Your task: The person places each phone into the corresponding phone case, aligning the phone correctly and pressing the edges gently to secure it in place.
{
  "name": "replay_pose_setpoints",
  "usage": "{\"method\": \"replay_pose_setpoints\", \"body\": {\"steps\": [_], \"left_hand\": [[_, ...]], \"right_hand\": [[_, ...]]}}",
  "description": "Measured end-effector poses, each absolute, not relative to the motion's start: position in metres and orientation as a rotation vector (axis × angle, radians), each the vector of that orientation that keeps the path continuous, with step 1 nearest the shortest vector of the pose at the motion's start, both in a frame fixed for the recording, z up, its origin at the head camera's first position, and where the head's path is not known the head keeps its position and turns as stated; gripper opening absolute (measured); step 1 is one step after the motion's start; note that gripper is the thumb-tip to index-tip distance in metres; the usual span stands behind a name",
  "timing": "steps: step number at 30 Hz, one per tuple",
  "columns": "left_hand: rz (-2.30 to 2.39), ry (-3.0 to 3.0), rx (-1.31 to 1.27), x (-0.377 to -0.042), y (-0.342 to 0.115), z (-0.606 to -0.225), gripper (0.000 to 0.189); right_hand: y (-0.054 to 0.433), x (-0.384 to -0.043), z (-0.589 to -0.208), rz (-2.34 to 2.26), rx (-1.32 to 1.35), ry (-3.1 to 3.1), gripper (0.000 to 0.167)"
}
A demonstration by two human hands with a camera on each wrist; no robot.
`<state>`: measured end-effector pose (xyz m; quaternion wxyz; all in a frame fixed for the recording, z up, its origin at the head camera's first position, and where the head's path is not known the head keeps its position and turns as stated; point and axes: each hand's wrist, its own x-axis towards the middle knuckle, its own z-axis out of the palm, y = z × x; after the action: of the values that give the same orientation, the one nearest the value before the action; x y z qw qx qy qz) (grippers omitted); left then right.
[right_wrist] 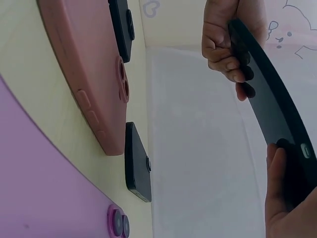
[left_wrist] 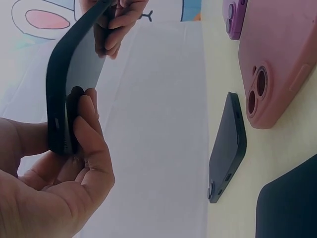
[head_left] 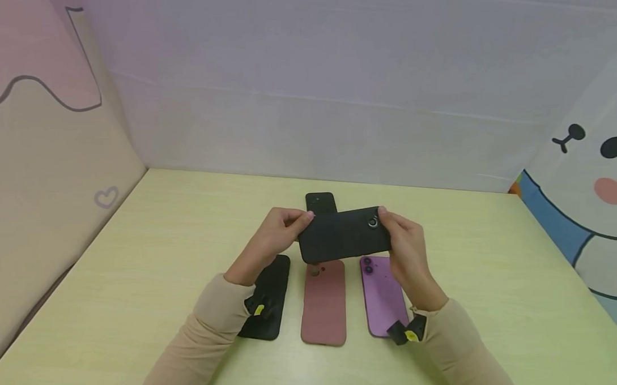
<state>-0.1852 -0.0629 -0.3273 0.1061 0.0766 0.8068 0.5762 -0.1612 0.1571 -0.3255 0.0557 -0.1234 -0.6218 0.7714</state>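
Note:
A black phone (head_left: 343,236) is held sideways above the table, its back and camera ring facing up toward the head camera. My left hand (head_left: 274,233) pinches its left end between thumb and fingers. At the camera end, my right hand (head_left: 409,254) grips it the same way. Both wrist views show fingertips against its glossy screen side (right_wrist: 267,114). Below lie a pink phone (head_left: 324,308) in the middle and a purple phone (head_left: 383,297) on the right, partly behind my right wrist. Another black phone (head_left: 274,301) is partly covered by my left forearm.
A smaller black phone (head_left: 321,201) lies farther back, its lower part hidden by the held one. The pale wooden table (head_left: 468,238) meets a whitish cloth wall (head_left: 310,102) at the back. Printed cloth panels with cartoon figures stand at both sides.

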Motion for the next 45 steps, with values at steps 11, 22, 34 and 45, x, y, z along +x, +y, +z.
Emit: {"method": "replay_pose_setpoints", "body": {"steps": [11,22,34,45], "left_hand": [[1.714,2.342,0.223,-0.183,-0.06,-0.326,0.03],[1.738,2.307,0.244,-0.18,-0.058,-0.323,0.031],[1.73,2.297,0.189,-0.18,-0.058,-0.323,0.036],[1.921,2.114,0.13,-0.185,-0.062,-0.326,0.036]], "right_hand": [[0.158,-0.161,-0.325,2.332,-0.395,-1.767,0.023],[0.158,-0.159,-0.324,2.301,-0.373,-1.678,0.024],[0.162,-0.16,-0.318,2.51,-0.436,-1.594,0.012],[0.167,-0.157,-0.313,2.675,-0.473,-1.558,0.009]]}}
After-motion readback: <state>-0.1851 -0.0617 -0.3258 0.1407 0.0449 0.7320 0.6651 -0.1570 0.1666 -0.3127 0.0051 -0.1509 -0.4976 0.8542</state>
